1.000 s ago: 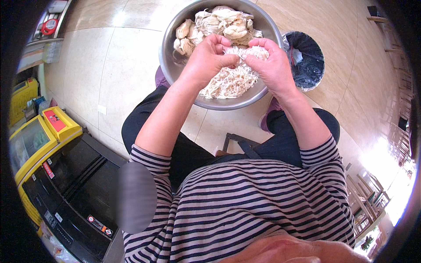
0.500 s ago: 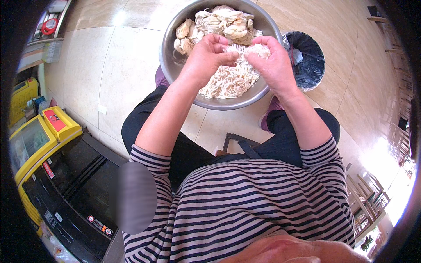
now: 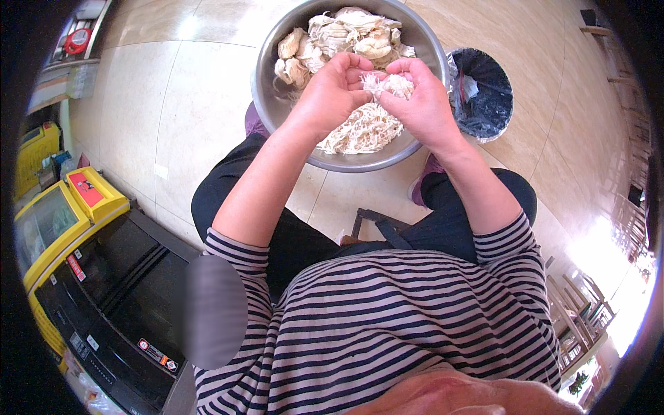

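Over a wide steel basin (image 3: 263, 104), both of my hands are close together. My right hand (image 3: 423, 104) is closed around a small clump of pale, fibrous shreds (image 3: 395, 86), which look like shredded chicken meat. With its fingers and thumb my left hand (image 3: 333, 91) grips the left side of the same clump. Below the hands lies a heap of thin loose shreds (image 3: 363, 131) in the near part of the basin. Larger torn lumps of the pale meat (image 3: 356, 34) fill the far part, with more at the left side (image 3: 292, 55).
A bin with a black liner (image 3: 484, 97) stands right of the basin. At the left are a black appliance (image 3: 124, 277) and a yellow-framed case (image 3: 55, 214). Wooden chairs (image 3: 581, 311) stand at the right. My knees flank the basin's near side on the tiled floor (image 3: 138, 117).
My hands have drawn closer together. The clump now spans both sets of fingers, where before it sat mostly in my right hand. The basin has shifted very slightly right.
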A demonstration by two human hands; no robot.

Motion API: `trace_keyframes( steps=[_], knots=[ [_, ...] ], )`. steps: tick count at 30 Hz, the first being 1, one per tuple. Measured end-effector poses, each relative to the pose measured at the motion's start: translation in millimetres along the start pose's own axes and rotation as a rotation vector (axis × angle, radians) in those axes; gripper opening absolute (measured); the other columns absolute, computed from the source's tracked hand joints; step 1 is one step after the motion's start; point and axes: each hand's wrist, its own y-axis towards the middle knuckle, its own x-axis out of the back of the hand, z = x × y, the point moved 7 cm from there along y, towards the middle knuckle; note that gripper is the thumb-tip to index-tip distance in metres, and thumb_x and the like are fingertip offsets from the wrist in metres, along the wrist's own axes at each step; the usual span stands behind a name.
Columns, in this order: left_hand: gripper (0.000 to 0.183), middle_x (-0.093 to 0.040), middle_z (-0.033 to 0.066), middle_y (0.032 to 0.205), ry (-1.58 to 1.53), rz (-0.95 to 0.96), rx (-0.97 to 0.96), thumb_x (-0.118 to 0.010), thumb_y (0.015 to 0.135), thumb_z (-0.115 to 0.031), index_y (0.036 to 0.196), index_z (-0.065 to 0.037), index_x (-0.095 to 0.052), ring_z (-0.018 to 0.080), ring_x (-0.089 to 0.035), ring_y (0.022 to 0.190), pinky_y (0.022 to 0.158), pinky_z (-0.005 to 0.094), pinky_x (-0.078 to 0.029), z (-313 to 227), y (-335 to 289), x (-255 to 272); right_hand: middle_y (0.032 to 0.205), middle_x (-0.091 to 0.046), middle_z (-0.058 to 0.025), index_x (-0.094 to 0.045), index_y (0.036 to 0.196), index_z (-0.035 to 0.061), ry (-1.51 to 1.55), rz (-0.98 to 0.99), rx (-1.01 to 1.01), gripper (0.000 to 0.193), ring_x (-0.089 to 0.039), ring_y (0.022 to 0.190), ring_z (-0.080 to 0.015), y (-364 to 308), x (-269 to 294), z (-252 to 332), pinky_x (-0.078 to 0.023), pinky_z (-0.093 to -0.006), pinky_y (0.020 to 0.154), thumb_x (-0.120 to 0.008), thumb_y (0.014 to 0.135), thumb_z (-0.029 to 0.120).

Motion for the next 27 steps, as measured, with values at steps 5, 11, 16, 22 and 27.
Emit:
trace_keyframes(
  steps=[5,11,16,22,27],
  knots=[
    [0.046,-0.056,0.0140,0.115,-0.069,0.053,-0.026,-0.051,0.075,0.016,0.118,0.001,-0.043,0.0172,-0.055,0.108,0.090,0.0268,-0.046,-0.4,-0.3,-1.6,0.092,-0.063,-0.0148,-0.055,0.099,0.0021,-0.041,0.000,-0.002,0.036,-0.063,0.087,-0.0240,0.7,-0.1,-2.5,-0.048,-0.0321,0.077,-0.069,0.070,0.017],
    [0.051,-0.048,0.0156,0.126,0.041,0.082,-0.066,-0.049,0.076,0.015,0.124,0.002,-0.040,0.0187,-0.049,0.115,0.098,0.0289,-0.040,1.0,-0.8,-6.7,0.093,-0.064,-0.0149,-0.055,0.098,0.0021,-0.145,-0.018,0.159,0.033,-0.063,0.089,-0.0275,0.5,-6.2,8.1,-0.049,-0.0338,0.078,-0.067,0.071,0.017],
    [0.044,-0.052,0.0138,0.117,-0.076,0.020,-0.040,-0.053,0.081,0.009,0.122,0.002,-0.041,0.0197,-0.054,0.107,0.090,0.0291,-0.046,2.4,-1.4,-4.5,0.095,-0.064,-0.0151,-0.056,0.096,0.0020,-0.074,0.000,0.012,0.031,-0.062,0.092,-0.0264,0.5,-3.8,-0.2,-0.049,-0.0337,0.079,-0.067,0.072,0.018],
    [0.031,-0.060,0.0080,0.086,-0.172,-0.035,0.088,-0.059,0.083,0.001,0.112,0.003,-0.047,0.0181,-0.062,0.078,0.073,0.0290,-0.054,11.1,-0.1,10.5,0.093,-0.060,-0.0060,-0.055,0.102,0.0025,-0.034,0.002,0.018,0.031,-0.056,0.086,-0.0113,1.4,-0.1,-0.1,-0.046,-0.0257,0.076,-0.066,0.075,0.013],
    [0.027,-0.060,0.0071,0.083,-0.198,-0.039,0.056,-0.059,0.084,-0.001,0.109,0.003,-0.048,0.0168,-0.062,0.073,0.072,0.0284,-0.054,12.0,1.2,10.3,0.092,-0.059,-0.0056,-0.054,0.103,0.0024,0.040,0.018,-0.003,0.029,-0.055,0.086,-0.0114,1.2,-3.0,-4.1,-0.045,-0.0254,0.077,-0.062,0.076,0.012]
  ],
)
